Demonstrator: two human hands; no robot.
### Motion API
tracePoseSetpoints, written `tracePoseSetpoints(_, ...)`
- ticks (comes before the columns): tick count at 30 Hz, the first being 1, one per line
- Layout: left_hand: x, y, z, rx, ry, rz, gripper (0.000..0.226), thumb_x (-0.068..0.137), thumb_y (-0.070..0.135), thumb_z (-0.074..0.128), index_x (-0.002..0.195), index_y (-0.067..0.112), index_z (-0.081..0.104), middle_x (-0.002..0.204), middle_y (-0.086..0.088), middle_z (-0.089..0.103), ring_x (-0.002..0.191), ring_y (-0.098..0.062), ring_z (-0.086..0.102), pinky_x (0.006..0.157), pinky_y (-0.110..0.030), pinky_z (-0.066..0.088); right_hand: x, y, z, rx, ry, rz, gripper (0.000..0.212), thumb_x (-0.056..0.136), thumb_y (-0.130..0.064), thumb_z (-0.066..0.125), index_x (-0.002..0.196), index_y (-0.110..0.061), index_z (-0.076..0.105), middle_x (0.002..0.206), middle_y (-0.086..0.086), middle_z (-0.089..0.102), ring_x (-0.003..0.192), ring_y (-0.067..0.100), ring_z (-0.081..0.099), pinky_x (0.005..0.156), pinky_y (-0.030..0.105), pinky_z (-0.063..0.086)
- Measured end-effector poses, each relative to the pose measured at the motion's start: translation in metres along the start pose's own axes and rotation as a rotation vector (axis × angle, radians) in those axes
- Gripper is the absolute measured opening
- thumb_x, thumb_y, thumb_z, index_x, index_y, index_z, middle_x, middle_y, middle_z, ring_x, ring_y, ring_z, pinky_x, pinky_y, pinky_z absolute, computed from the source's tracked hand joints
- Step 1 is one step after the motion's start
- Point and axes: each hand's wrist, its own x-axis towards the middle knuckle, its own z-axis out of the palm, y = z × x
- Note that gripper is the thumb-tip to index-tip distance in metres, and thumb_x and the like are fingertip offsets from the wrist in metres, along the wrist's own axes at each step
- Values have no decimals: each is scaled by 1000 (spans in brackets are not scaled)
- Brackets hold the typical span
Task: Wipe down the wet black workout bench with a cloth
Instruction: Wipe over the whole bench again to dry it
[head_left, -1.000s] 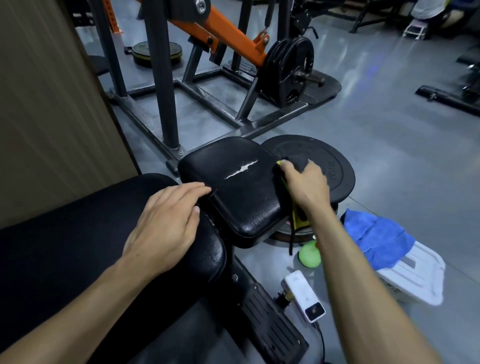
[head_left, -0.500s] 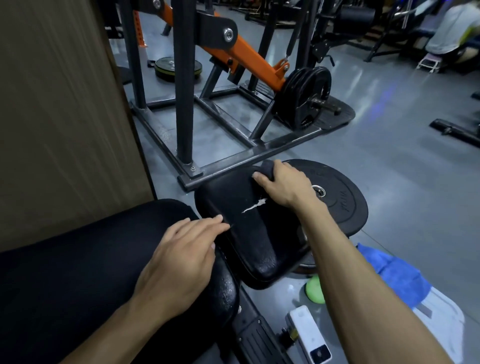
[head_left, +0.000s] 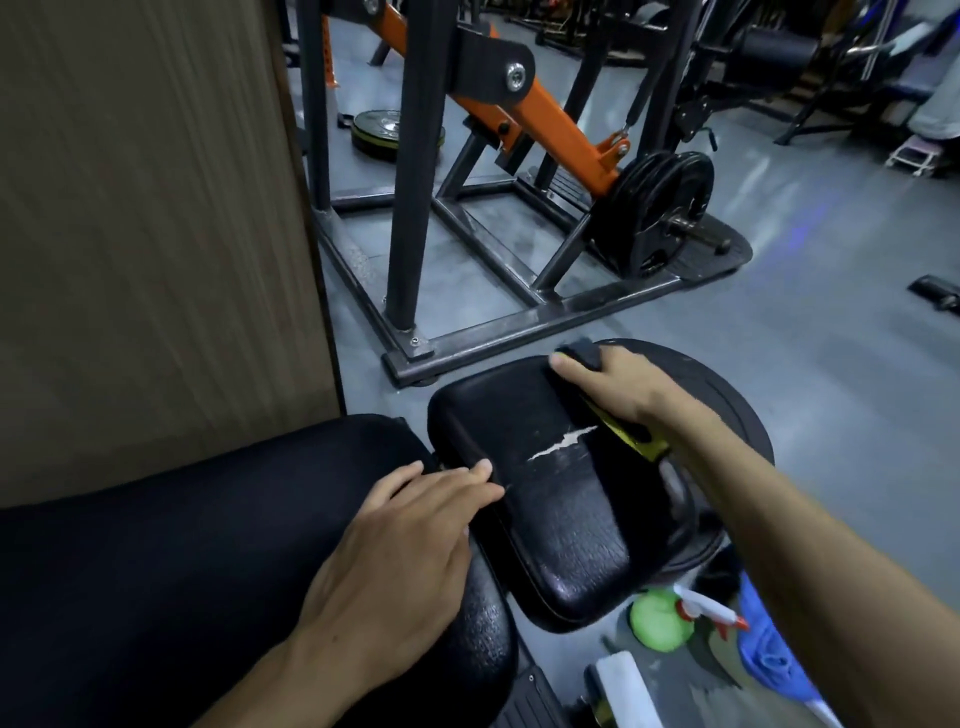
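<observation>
The black workout bench fills the lower left, with a long back pad (head_left: 156, 545) and a smaller seat pad (head_left: 561, 525) that has a white tear across its middle. My right hand (head_left: 613, 387) presses a dark cloth with a yellow edge (head_left: 636, 439) onto the seat pad's far right corner; most of the cloth is hidden under the hand. My left hand (head_left: 400, 545) lies flat, fingers together, on the end of the back pad, its fingertips touching the seat pad's near edge.
A black weight plate (head_left: 727, 395) lies on the floor under the seat's right side. A green spray bottle (head_left: 662, 618), a blue cloth (head_left: 769, 649) and a white device (head_left: 623, 686) lie at lower right. A steel machine frame (head_left: 519, 332) stands just beyond; a wooden panel (head_left: 156, 234) is at left.
My right hand has slid the cloth from the seat pad's right edge up along to its far corner. The view has tilted forward. My left hand stays on the back pad.
</observation>
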Motion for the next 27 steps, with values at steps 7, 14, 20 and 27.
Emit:
tracePoseSetpoints(7, 0, 0, -1, 2, 17, 3, 46, 93, 19, 42, 132, 38, 55, 147, 25, 48, 135, 11, 38, 120, -22, 13, 27, -73, 32, -311, 79, -357, 58, 85, -77, 40, 95, -25, 61, 106, 12, 71, 102, 35, 64, 84, 40, 46)
tracePoseSetpoints(14, 0, 0, 0, 8, 7, 19, 45, 94, 23, 38, 133, 39, 52, 149, 23, 46, 138, 11, 35, 120, -24, 13, -5, -22, 21, -151, 99, -660, 61, 92, -70, 46, 139, -32, 51, 141, -9, 59, 132, 12, 50, 111, 32, 34)
tracePoseSetpoints(20, 0, -1, 1, -6, 20, 21, 46, 93, 16, 42, 133, 36, 54, 149, 23, 47, 136, 8, 39, 119, -25, 14, 26, -97, 28, -360, -23, -335, 50, 88, -76, 40, 86, -28, 54, 116, 14, 69, 110, 36, 61, 84, 40, 43)
tracePoseSetpoints(27, 2, -6, 0, -12, -4, 55, 60, 84, 14, 29, 134, 29, 58, 149, 16, 49, 138, 4, 40, 120, -30, 17, -25, -150, 60, -416, -67, -516, 45, 97, -62, 40, 85, -24, 60, 112, 15, 68, 110, 37, 58, 86, 41, 39)
